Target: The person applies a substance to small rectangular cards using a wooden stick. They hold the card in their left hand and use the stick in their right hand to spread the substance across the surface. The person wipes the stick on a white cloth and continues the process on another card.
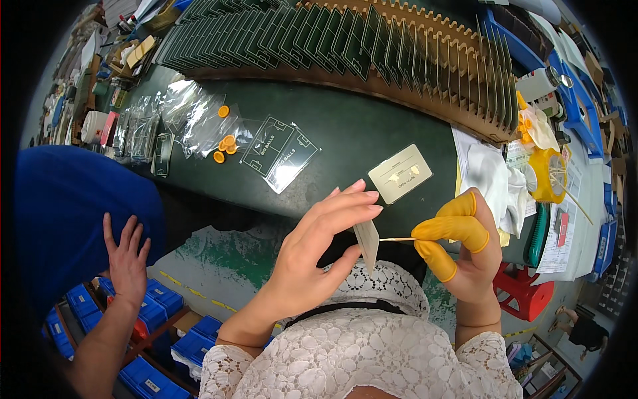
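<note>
My left hand (316,259) grips a small pale card (367,246) by its edges, thumb below and fingers above. The card is tilted nearly edge-on, so its face is mostly hidden. Yellow finger cots cover the thumb and some fingers of my right hand (472,246). Pinched in those fingertips is a thin wooden stick (397,239), whose tip reaches the card's face; whether it touches, I cannot tell. Beyond my hands, a cream rectangular card (401,174) lies on the green table (345,123). Dark green cards with white lines (269,146) lie farther left.
A long brown slotted rack (458,120) full of upright green cards spans the back. Orange caps (229,140) and clear plastic sleeves (193,110) lie left. White gloves (488,176) and a yellow tape roll (548,175) sit right. Another person's hand (126,256) rests at far left.
</note>
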